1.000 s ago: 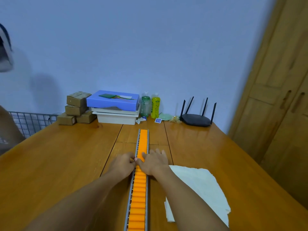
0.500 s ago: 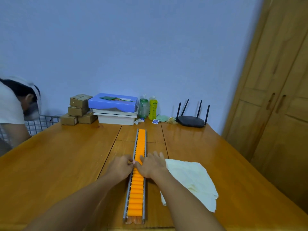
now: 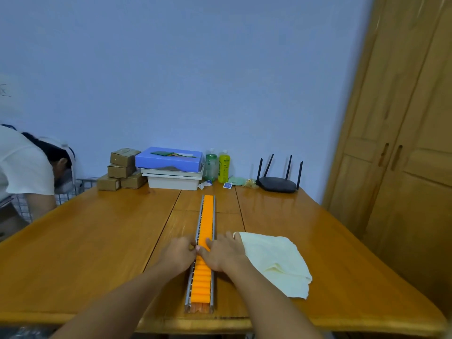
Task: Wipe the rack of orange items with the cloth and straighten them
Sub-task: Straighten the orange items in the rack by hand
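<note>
A long metal rack [image 3: 187, 293] filled with a row of orange items [image 3: 207, 218] runs away from me down the middle of the wooden table [image 3: 97, 241]. My left hand [image 3: 179, 253] rests against the rack's left side, fingers curled at the rail. My right hand [image 3: 223, 253] lies on the right side, its thumb and fingers pressing on the orange items. The fingertips of both hands meet over the row. A pale yellow cloth [image 3: 276, 263] lies crumpled on the table just right of my right hand, touching it; neither hand holds it.
At the far edge stand stacked cardboard boxes [image 3: 122, 168], a blue box on white trays [image 3: 170, 159], two bottles [image 3: 217, 165] and a black router [image 3: 277, 183]. A person in a white shirt [image 3: 24, 167] bends at the left. A wooden wardrobe [image 3: 403, 143] fills the right.
The camera has pulled back and tilted, so the rack's near end and the table's front edge now show. Both hands have stayed at about the same spot on the rack.
</note>
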Tool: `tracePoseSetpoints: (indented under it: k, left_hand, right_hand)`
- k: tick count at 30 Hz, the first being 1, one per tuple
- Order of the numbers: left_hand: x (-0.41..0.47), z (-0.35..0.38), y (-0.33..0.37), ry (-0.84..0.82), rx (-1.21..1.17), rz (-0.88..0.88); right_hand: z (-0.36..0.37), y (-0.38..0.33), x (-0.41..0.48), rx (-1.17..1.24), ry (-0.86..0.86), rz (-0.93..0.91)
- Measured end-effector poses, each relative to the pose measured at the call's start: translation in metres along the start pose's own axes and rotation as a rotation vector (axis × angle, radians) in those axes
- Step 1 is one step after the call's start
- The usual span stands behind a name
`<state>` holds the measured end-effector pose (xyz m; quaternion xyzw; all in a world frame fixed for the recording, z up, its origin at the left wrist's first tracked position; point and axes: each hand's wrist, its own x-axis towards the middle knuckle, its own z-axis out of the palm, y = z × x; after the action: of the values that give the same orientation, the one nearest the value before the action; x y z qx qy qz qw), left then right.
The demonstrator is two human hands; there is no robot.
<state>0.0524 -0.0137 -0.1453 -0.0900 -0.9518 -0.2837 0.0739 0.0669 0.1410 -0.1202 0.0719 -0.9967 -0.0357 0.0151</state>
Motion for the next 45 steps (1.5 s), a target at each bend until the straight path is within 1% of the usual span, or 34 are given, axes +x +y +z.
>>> tracePoseSetpoints:
  k: [11, 25, 32, 37, 45]
  left_hand:
    - [-0.035, -0.006, 0.004, 0.016, 0.005, -0.012]
    - [-0.09, -0.02, 0.013, -0.043, 0.02, -0.016]
    - [-0.117, -0.021, 0.018, -0.015, 0.051, -0.021]
    - [-0.134, -0.024, 0.023, -0.021, 0.063, -0.003]
    - [-0.159, -0.027, 0.029, -0.018, 0.146, 0.05]
  right_hand:
    - [0.0, -0.008, -0.038, 0.018, -0.015, 0.016]
    - [-0.005, -0.022, -0.094, 0.006, -0.032, 0.033]
    - [-0.007, -0.029, -0.124, 0.002, -0.039, 0.036]
    - [-0.007, -0.032, -0.142, -0.015, -0.045, 0.033]
    - [-0.004, -0.037, -0.17, -0.044, -0.057, 0.05]
